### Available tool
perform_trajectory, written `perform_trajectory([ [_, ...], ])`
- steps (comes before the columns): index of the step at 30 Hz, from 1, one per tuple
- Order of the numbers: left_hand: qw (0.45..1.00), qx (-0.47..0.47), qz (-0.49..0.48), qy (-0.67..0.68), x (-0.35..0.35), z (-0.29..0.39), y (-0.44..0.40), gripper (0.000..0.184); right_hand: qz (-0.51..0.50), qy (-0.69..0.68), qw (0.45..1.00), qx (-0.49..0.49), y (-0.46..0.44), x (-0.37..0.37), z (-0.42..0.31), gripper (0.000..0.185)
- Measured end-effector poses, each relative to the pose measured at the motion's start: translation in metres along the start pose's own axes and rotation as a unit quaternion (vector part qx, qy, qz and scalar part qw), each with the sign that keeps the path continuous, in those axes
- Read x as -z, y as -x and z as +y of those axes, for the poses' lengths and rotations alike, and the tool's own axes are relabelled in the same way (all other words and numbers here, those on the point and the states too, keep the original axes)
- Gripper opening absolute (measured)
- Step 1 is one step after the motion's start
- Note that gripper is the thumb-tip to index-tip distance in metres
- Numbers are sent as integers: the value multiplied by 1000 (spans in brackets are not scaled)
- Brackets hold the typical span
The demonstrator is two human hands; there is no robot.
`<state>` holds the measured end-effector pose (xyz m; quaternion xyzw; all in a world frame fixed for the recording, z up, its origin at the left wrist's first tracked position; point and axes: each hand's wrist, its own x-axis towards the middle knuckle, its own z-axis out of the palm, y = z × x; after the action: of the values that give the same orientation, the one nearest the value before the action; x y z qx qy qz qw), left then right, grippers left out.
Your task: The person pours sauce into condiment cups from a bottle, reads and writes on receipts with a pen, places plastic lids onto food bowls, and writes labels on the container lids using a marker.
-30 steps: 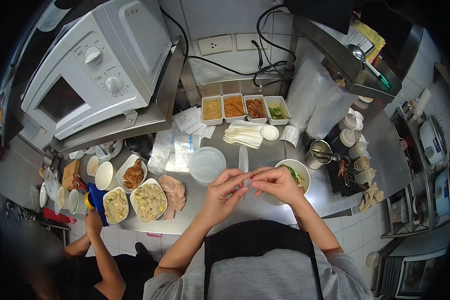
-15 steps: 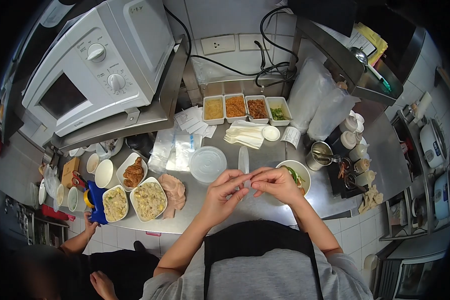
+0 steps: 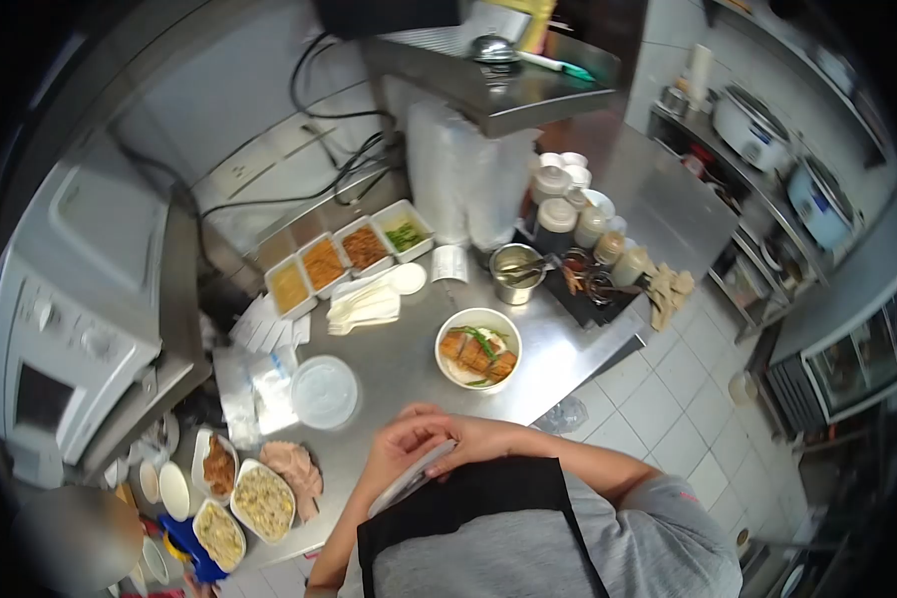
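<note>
My left hand (image 3: 393, 454) and my right hand (image 3: 475, 439) are together close to my apron at the counter's front. Between them is a thin, translucent plastic lid (image 3: 409, 480), seen nearly edge-on and tilted. Fingers of both hands close around its upper end, and they partly hide it. Beyond my hands stands a white bowl (image 3: 444, 370) with sliced fried meat (image 3: 465, 353) and green vegetables on top. Left of the bowl, a round translucent plastic lid or container (image 3: 325, 392) lies on the steel counter (image 3: 394, 354).
Food trays (image 3: 321, 264) line the back, with wooden spoons (image 3: 361, 307) before them. Sauce bottles (image 3: 556, 221) and a metal pot (image 3: 516, 275) stand at right. Bowls of rice (image 3: 262, 500) and fried chicken (image 3: 218, 465) sit at left, near another person (image 3: 75, 538).
My view has turned to the right. Both hands have come down toward my apron with the plastic lid, away from the bowl, whose contents now show fully.
</note>
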<state>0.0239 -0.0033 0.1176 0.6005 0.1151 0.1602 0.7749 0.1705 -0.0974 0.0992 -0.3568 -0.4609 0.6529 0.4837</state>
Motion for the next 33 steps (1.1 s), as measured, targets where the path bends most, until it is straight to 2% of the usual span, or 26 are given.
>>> perform_trajectory([
  [1, 1000, 13, -11, -13, -3, -3, -1, 27, 38, 9, 999, -19, 12, 3, 0, 47],
  [2, 1000, -16, 0, -18, -1, -5, -2, 26, 74, 15, 996, -40, 27, 6, 2, 39],
  [4, 996, -63, 55, -38, 18, -6, -6, 25, 198, 159, 967, -34, 72, 29, -12, 26],
  [5, 991, -89, 85, -48, 29, -6, -8, 25, 305, 348, 879, 115, 100, 34, -37, 17],
  [6, 990, -86, 101, -42, 40, -4, -9, 25, 449, 462, 741, 187, 130, 25, -70, 26],
  [7, 989, -84, 119, -35, 51, -2, -10, 25, 529, 455, 655, 290, 157, 20, -97, 31],
  [9, 988, -73, 135, -24, 57, -3, -12, 24, 636, 496, 514, 294, 185, 21, -64, 18],
  [11, 989, -59, 133, -19, 57, 0, -18, 24, 713, 522, 364, 296, 200, 32, 1, 6],
  [12, 992, -65, 102, -28, 57, -4, -22, 24, 547, 665, 503, 72, 198, 57, 55, 21],
  [13, 994, -60, 62, -60, 56, -9, -19, 25, 502, 669, 522, -169, 218, 83, 184, 13],
  [15, 989, -93, -1, -114, 44, -16, -36, 26, 531, 639, 544, -115, 218, 111, 129, 16],
  [18, 983, 10, -86, -161, 2, -23, -39, 27, 574, 527, 620, -91, 217, 39, 74, 22],
  [21, 993, 94, -73, 25, -55, -28, -45, 31, 661, 493, 565, 47, 159, 8, 12, 20],
  [23, 978, 127, -35, 159, -81, -10, -54, 33, 554, 608, 557, 117, 114, -6, 19, 18],
  [25, 998, 38, -36, 26, -64, -30, -78, 32, 435, 569, 679, 159, 76, -26, -1, 18],
  [26, 998, -7, -35, -42, -59, -31, -86, 32, 407, 553, 699, 199, 76, -28, -10, 20],
  [28, 995, -16, -58, -80, -43, -15, -83, 29, 351, 518, 730, 276, 87, -22, -30, 24],
  [31, 992, -12, -44, -121, -46, 22, -62, 21, 503, 573, 598, 248, 93, -18, -70, 25],
  [33, 984, -23, -26, -173, -51, 37, -53, 19, 486, 514, 657, 260, 78, -16, -74, 28],
])
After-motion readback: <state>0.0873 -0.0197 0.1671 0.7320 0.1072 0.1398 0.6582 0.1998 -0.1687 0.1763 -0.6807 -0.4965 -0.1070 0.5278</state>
